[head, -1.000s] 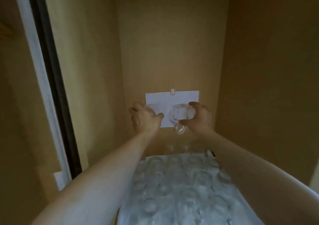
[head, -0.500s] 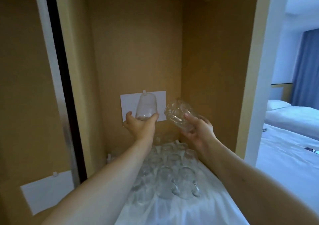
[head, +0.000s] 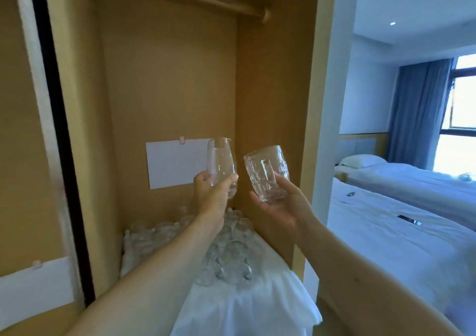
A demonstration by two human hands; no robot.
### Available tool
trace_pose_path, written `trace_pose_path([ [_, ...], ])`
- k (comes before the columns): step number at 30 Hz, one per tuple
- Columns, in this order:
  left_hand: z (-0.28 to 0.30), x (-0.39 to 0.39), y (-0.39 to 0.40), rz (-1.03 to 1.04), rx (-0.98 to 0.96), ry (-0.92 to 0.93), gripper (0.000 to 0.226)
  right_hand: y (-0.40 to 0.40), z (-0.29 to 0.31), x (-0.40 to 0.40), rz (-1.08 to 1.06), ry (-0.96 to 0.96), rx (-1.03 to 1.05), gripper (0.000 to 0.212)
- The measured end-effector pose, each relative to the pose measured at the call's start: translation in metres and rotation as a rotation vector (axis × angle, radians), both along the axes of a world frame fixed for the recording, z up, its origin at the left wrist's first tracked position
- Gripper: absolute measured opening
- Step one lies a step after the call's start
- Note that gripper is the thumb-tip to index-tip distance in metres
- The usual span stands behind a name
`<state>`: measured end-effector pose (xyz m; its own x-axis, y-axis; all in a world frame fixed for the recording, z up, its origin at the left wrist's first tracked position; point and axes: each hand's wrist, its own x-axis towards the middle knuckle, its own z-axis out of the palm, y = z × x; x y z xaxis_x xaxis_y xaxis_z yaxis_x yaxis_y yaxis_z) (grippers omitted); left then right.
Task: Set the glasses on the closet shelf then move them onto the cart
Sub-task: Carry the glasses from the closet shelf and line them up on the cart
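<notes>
We hold two glasses up in front of the closet's back wall, both right of the white paper sheet [head: 177, 164] pinned there, our landmark. Our left hand [head: 215, 196] wraps the base of a smooth tumbler [head: 221, 164] that overlaps the sheet's right edge; our right hand [head: 283, 204] cups a dimpled mug [head: 266, 173] farther right, tilted slightly. The hands are apart, each clamped on its own glass, probably lifted clear so they don't knock the others. Below the sheet, a cluster of glasses [head: 226, 253] stands on the cloth-covered shelf [head: 247, 307]; it is too blurred to count, though well over ten. No cart is in view, so we judge the move to it is just starting.
</notes>
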<state>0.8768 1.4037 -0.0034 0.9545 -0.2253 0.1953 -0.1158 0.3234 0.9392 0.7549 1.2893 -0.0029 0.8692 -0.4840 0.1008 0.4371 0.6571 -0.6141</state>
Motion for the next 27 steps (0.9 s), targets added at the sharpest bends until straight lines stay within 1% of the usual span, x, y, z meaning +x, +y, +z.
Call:
trace_pose_path([
  [2,-0.004,-0.021,-0.014,-0.044,0.022,0.001,0.064,-0.009,0.002,-0.025,0.01,-0.018,-0.053,0.025],
  [3,-0.006,-0.031,-0.021,-0.067,0.025,-0.009,0.065,-0.014,0.001,-0.035,-0.021,0.003,-0.094,0.022],
  [4,-0.007,-0.044,-0.029,-0.088,0.022,-0.016,0.067,-0.024,-0.002,-0.047,-0.061,0.032,-0.122,0.023],
  [6,-0.01,-0.068,-0.045,-0.127,0.014,-0.008,0.075,-0.044,-0.009,-0.07,-0.105,0.071,-0.119,0.04],
  [7,-0.011,-0.08,-0.053,-0.147,0.019,0.001,0.078,-0.052,-0.012,-0.084,-0.113,0.075,-0.111,0.043],
  [10,-0.011,-0.115,-0.079,-0.246,0.008,0.01,0.071,-0.077,-0.016,-0.124,-0.094,0.051,-0.147,0.027],
  [11,-0.01,-0.13,-0.088,-0.267,0.002,0.008,0.07,-0.083,-0.015,-0.141,-0.098,0.053,-0.172,0.028],
  [13,-0.009,-0.156,-0.105,-0.303,0.008,0.001,0.073,-0.094,-0.015,-0.167,-0.097,0.039,-0.208,0.043],
  [14,-0.008,-0.172,-0.115,-0.33,0.016,-0.004,0.075,-0.101,-0.016,-0.181,-0.096,0.038,-0.212,0.044],
  [15,-0.009,-0.183,-0.125,-0.36,0.028,-0.004,0.079,-0.107,-0.016,-0.196,-0.113,0.042,-0.215,0.036],
  [16,-0.009,-0.196,-0.137,-0.393,0.049,-0.003,0.085,-0.115,-0.017,-0.212,-0.14,0.044,-0.216,0.027],
  [17,-0.01,-0.208,-0.148,-0.424,0.071,-0.005,0.089,-0.123,-0.018,-0.226,-0.176,0.047,-0.208,0.025],
  [18,-0.011,-0.218,-0.157,-0.446,0.082,-0.013,0.089,-0.129,-0.019,-0.239,-0.211,0.064,-0.203,0.027],
  [20,-0.013,-0.243,-0.179,-0.472,0.102,-0.035,0.09,-0.147,-0.023,-0.269,-0.286,0.08,-0.2,0.023],
  [22,-0.016,-0.268,-0.202,-0.49,0.14,-0.061,0.086,-0.166,-0.03,-0.3,-0.357,0.099,-0.203,0.023],
  [24,-0.018,-0.29,-0.223,-0.537,0.147,-0.058,0.083,-0.182,-0.037,-0.329,-0.413,0.155,-0.21,0.024],
  [26,-0.022,-0.312,-0.244,-0.592,0.175,-0.042,0.085,-0.197,-0.044,-0.356,-0.47,0.222,-0.225,0.018],
  [27,-0.024,-0.322,-0.255,-0.618,0.187,-0.033,0.085,-0.205,-0.046,-0.368,-0.508,0.254,-0.23,0.022],
])
